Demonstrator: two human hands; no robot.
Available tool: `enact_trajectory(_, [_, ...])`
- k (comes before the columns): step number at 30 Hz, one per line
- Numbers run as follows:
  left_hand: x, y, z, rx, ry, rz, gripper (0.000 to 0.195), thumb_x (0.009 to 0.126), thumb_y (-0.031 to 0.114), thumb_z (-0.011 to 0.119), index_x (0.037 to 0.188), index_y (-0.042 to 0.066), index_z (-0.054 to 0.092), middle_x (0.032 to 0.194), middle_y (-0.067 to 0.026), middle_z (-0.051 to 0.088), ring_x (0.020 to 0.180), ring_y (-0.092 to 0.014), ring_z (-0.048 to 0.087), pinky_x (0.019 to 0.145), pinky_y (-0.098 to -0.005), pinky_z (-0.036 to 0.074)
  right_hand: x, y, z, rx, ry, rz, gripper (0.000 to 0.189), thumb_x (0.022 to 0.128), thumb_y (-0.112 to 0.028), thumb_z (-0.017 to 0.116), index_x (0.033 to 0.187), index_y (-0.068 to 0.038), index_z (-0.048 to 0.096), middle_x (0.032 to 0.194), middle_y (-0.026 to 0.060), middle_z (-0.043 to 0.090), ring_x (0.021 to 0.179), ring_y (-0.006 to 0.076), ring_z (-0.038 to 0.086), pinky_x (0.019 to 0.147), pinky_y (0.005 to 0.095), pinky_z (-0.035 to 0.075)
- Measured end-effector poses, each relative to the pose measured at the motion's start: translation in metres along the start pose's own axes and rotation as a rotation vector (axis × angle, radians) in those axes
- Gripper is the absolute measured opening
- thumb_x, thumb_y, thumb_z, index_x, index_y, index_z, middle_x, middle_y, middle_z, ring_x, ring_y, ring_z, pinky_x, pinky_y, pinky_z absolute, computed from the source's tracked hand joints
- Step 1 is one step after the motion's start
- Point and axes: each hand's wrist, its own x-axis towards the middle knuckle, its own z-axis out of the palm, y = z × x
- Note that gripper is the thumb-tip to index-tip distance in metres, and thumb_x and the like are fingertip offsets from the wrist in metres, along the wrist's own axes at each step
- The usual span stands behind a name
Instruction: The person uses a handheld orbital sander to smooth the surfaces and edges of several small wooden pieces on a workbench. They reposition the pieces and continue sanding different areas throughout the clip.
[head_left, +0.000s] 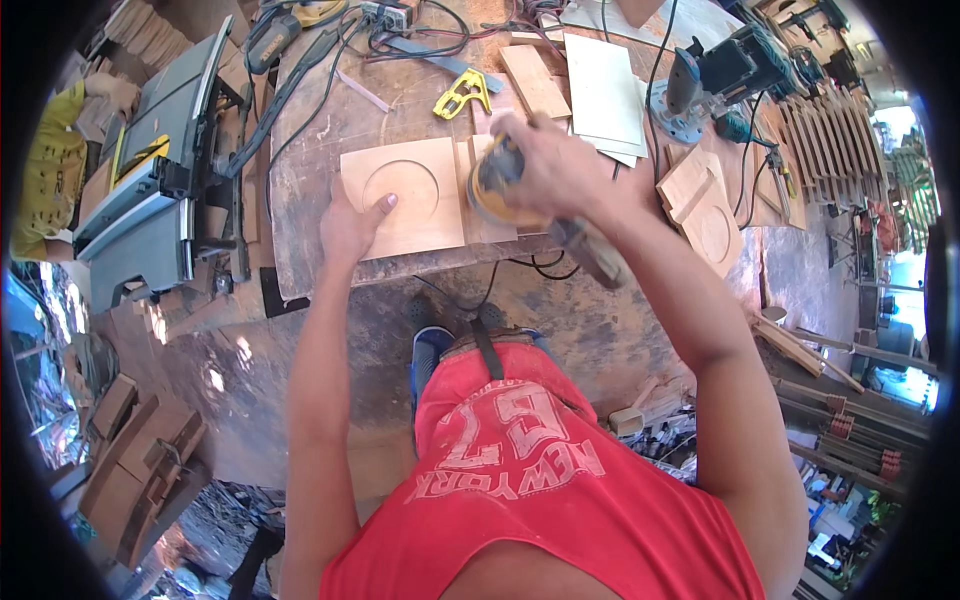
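Observation:
My left hand (351, 226) holds the left side of a square wooden board (427, 229). Its thumb lies on the top face and the other fingers are mostly hidden at the edge. A shallow round recess (409, 180) is cut into that face. My right hand (559, 169), blurred, grips a yellow and black random orbital sander (495, 176) with its dust collector (592, 255) pointing towards me. The sander is tilted, just right of the board, over another wooden piece (491, 229). Whether its pad touches that wood I cannot tell.
Beyond the board lie a yellow-handled combination square (465, 94), a wood block (536, 81) and pale sheets (606, 90). A router (720, 75) and a recessed board (709, 217) sit right. Cables cross the workbench (315, 150). Left, a person in yellow (49, 172) stands beside a table saw (150, 172).

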Motion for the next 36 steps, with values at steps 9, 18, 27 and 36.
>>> enact_trajectory(9, [0.004,-0.035,-0.027,-0.226,0.128,0.141,0.076,0.099,0.037,0.080,0.154,-0.006,0.052,0.142,-0.0271,0.069,0.132,-0.040,0.067,0.115,-0.0461,0.049,-0.034,0.014,-0.013,0.119,0.188,0.214,0.075,0.076,-0.031,0.088,0.145,-0.021,0.061,0.126,0.0193,0.064,0.112,0.0406,0.072,0.098,0.0482,0.059])
enact_trajectory(18, [0.066,-0.077,-0.056,0.242,0.260,0.000,0.086,0.106,0.063,0.060,0.156,-0.007,0.054,0.152,-0.0327,0.062,0.142,-0.048,0.059,0.120,-0.0517,0.046,-0.241,0.014,0.046,0.352,0.322,0.544,0.068,0.071,-0.023,0.087,0.136,-0.022,0.067,0.130,0.0150,0.063,0.114,0.0410,0.071,0.097,0.0496,0.060])
enact_trajectory(27, [-0.035,0.133,0.051,-0.137,-0.389,0.386,0.061,0.103,0.030,0.075,0.153,0.000,0.057,0.139,-0.0150,0.068,0.114,-0.028,0.070,0.103,-0.0430,0.055,-0.338,0.040,0.071,0.439,0.383,0.884,0.071,0.069,-0.026,0.089,0.136,-0.023,0.067,0.134,0.0153,0.063,0.112,0.0422,0.073,0.096,0.0517,0.061])
enact_trajectory(36, [-0.082,0.359,0.271,-0.523,-0.620,0.206,0.062,0.093,0.033,0.085,0.136,-0.007,0.066,0.119,-0.0212,0.080,0.099,-0.028,0.079,0.090,-0.0418,0.062,-0.385,0.120,0.064,0.515,0.473,0.714,0.068,0.068,-0.017,0.090,0.132,-0.011,0.067,0.126,0.0177,0.063,0.117,0.0401,0.067,0.100,0.0466,0.056])
